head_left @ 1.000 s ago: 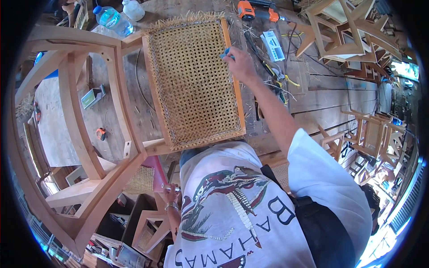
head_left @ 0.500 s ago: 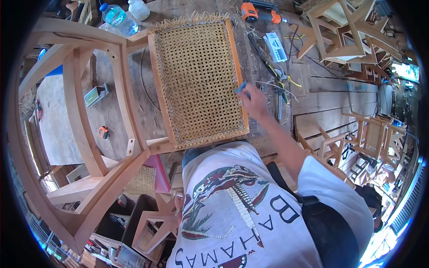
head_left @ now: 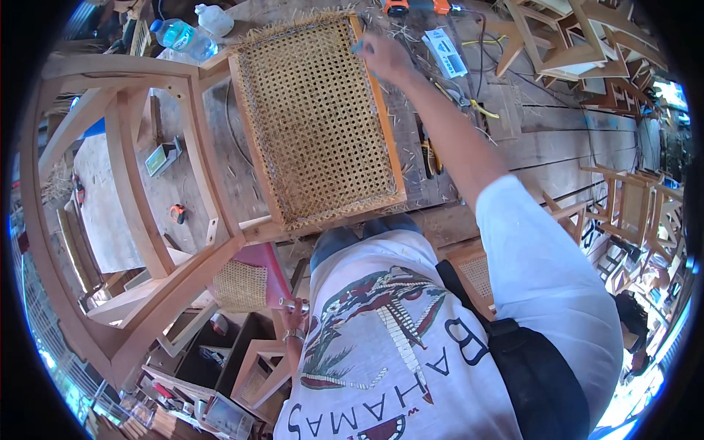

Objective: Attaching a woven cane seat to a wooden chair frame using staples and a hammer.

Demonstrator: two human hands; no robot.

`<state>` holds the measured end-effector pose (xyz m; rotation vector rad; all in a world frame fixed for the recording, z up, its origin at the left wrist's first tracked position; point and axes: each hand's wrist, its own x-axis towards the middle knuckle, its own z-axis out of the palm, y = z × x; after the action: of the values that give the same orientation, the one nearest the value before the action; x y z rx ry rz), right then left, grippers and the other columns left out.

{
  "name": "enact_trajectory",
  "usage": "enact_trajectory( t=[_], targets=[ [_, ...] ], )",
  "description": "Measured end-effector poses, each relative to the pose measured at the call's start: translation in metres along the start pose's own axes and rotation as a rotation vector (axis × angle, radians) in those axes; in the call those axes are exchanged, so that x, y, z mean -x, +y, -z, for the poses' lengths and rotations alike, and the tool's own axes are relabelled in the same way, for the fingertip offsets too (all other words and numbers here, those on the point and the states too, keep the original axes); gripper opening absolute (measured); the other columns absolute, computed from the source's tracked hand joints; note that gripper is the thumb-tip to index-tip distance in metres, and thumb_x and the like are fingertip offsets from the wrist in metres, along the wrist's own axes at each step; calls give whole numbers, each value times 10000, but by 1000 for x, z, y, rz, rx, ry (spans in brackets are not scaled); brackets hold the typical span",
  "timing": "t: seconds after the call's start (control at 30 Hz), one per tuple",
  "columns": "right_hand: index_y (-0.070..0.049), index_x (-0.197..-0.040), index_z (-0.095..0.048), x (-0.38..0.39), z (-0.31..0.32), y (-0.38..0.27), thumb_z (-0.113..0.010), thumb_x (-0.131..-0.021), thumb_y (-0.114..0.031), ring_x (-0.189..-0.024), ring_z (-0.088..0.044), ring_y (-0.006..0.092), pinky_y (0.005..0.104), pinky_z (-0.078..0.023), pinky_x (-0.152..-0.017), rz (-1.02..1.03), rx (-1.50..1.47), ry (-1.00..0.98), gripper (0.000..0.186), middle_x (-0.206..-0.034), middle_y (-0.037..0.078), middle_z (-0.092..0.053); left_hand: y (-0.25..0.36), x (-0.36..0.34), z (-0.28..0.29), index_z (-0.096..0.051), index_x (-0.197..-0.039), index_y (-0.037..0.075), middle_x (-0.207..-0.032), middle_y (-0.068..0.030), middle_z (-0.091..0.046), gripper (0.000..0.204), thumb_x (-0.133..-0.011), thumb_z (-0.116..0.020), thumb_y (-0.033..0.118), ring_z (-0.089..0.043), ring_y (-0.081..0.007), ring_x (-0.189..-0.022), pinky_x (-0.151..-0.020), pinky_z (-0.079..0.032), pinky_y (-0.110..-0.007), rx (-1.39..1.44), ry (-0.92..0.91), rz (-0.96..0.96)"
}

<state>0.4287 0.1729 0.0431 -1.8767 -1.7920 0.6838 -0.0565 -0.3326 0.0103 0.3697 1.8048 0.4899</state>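
Note:
A wooden chair frame (head_left: 192, 132) lies on its side, its woven cane seat (head_left: 312, 110) facing up in front of me. My right hand (head_left: 386, 59) is closed on a small blue piece (head_left: 357, 47), too small to tell its kind. It is at the far right corner of the seat, with the blue piece against the wooden right rail (head_left: 385, 132). Low beside my body, my left hand (head_left: 295, 317) is closed around a small pale object (head_left: 286, 301) that I cannot identify.
Right of the seat lie pliers (head_left: 430, 155), a blue-and-white box (head_left: 444, 53) and an orange power tool (head_left: 396, 7). A water bottle (head_left: 183, 39) and a white jug (head_left: 214, 20) stand at the far left. More chair frames (head_left: 568, 37) are stacked at far right. A tape measure (head_left: 177, 213) sits left.
My right hand has slid with the blue piece along the right rail, from its middle to the far corner. The view has shifted slightly, and more of my left hand shows.

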Motion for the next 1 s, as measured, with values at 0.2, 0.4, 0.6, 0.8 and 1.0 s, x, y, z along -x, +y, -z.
enact_trajectory(
  t=[0.2, 0.4, 0.6, 0.8, 1.0],
  targets=[
    [-69, -1055, -629, 248, 8, -26, -592, -898, -133, -939, -629, 373, 438, -506, -770, -44, -183, -104, 173, -1002, 162, -649, -26, -17, -5, -532, -1094, 106, -876, -55, -663, 345, -874, -731, 280, -625, -182, -702, -572, -511, -347, -2, -41, -42],
    [-72, -1042, -648, 347, 55, -20, -670, -839, -337, -923, -647, 334, 452, -497, -814, -246, -134, -509, 334, -946, 163, -666, -37, -52, -15, -538, -1096, 105, -834, -52, -660, 345, -871, -729, 284, -602, -167, -637, -522, -478, -326, -19, -115, -103],
    [-46, -1168, -612, 283, 39, -48, -650, -870, -192, -1001, -623, 349, 443, -489, -865, -85, -162, 51, 334, -1069, 193, -648, -46, -78, 2, -545, -1098, 104, -793, -49, -658, 346, -868, -726, 288, -579, -153, -572, -473, -445, -305, -54, -124, -145],
    [-43, -1174, -634, 314, 73, -50, -598, -895, -113, -1038, -617, 352, 403, -484, -891, -156, 55, -466, 290, -1115, 174, -645, -39, -89, 62, -568, -1055, 80, -776, -67, -660, 260, -908, -678, 264, -553, -141, -508, -404, -410, -281, -85, 48, -149],
    [-76, -1215, -627, 272, 39, -69, -625, -880, -135, -1035, -625, 330, 384, -484, -904, 7, -148, -167, 341, -1155, 159, -637, -84, -82, 81, -572, -1005, 44, -822, -56, -645, 228, -887, -714, 178, -599, -141, -592, -456, -454, -280, -30, 36, -12]
  ],
)
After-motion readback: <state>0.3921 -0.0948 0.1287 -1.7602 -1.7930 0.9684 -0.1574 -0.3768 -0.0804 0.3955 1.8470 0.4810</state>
